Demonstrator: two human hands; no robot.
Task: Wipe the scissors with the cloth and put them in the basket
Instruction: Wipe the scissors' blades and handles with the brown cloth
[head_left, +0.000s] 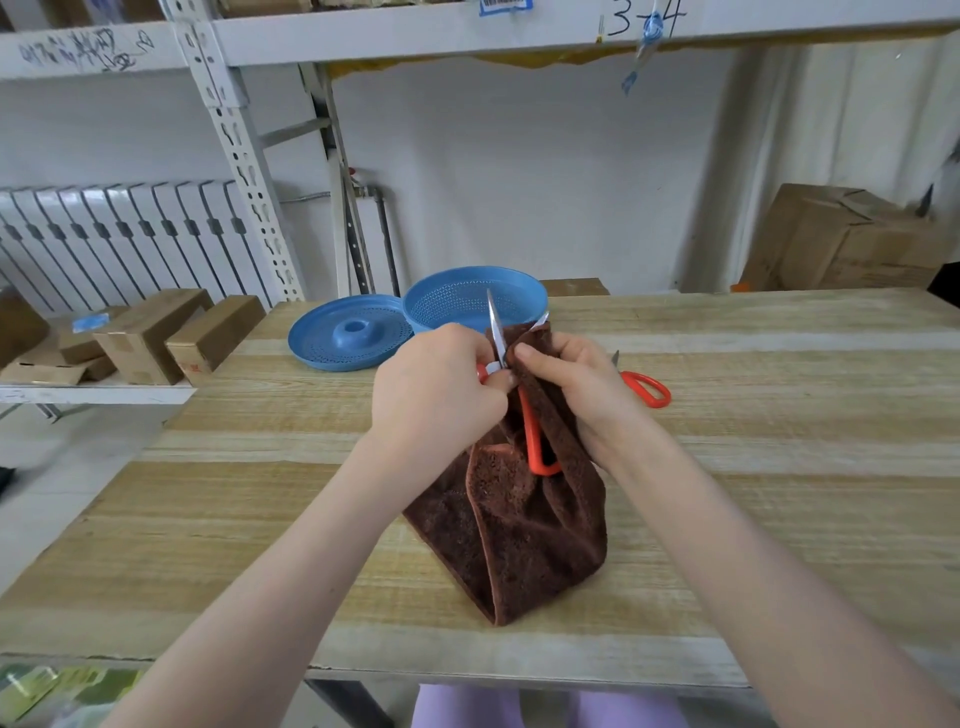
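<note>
My forearms enter from the near edge of the bench (779, 467) and meet above the brown cloth (519, 535). The cloth's lower folds rest on the bench, and its upper part is drawn up between my hands.

Left hand (436, 384): the fingers (493, 382) are curled tight around the scissors (497, 332) near the pivot. One bare blade points up and away from me. An orange handle loop hangs down against the cloth.

Right hand (582, 395): thumb and fingers (540, 358) pinch a fold of the cloth closed. A second blade tip shows just above that fold, so the blades stand apart.

Beyond the cloth, at the far edge of the bench, stands the blue perforated basket (535, 296). Its blue lid (332, 343) lies flat beside it, far-left of the cloth. The held scissors are above the bench, in front of the basket and not in it.

Right of the cloth, past my right hand, a second pair of scissors (647, 388) with orange handles lies on the bench.

Far-left of the cloth, off the bench, cardboard boxes (156, 338) sit on a low shelf.
</note>
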